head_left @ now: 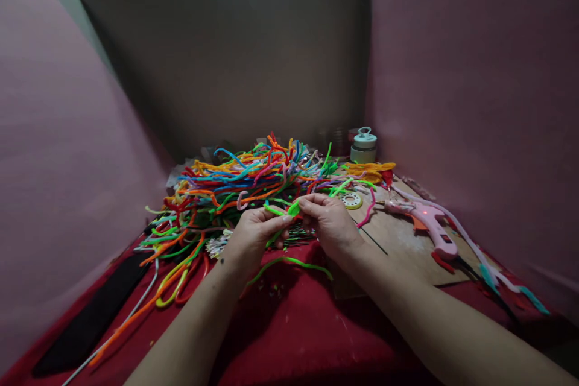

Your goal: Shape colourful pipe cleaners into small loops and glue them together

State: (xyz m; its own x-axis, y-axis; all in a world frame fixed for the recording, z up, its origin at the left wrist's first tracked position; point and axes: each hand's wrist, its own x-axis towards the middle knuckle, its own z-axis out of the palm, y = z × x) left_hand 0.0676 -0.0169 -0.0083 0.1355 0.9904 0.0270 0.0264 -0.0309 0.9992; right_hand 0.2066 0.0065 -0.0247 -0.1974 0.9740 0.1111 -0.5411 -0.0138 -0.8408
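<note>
Both my hands meet above the red cloth [294, 325] and pinch one bright green pipe cleaner [289, 210]. My left hand [256, 234] is closed on its left part, fingers pressed together. My right hand [330, 223] is closed on its right part, where the green stem bends into a small loop. The loose end of the green pipe cleaner trails down below my hands across the cloth. Just behind my hands lies a big heap of pipe cleaners [239, 184] in many colours.
A pink glue gun [429, 223] lies on a wooden board [402, 247] to the right, its cord running off right. A small white ring [351, 200] lies on the board. Tape rolls [364, 146] stand at the back. A black strip [90, 319] lies left. Walls close in on three sides.
</note>
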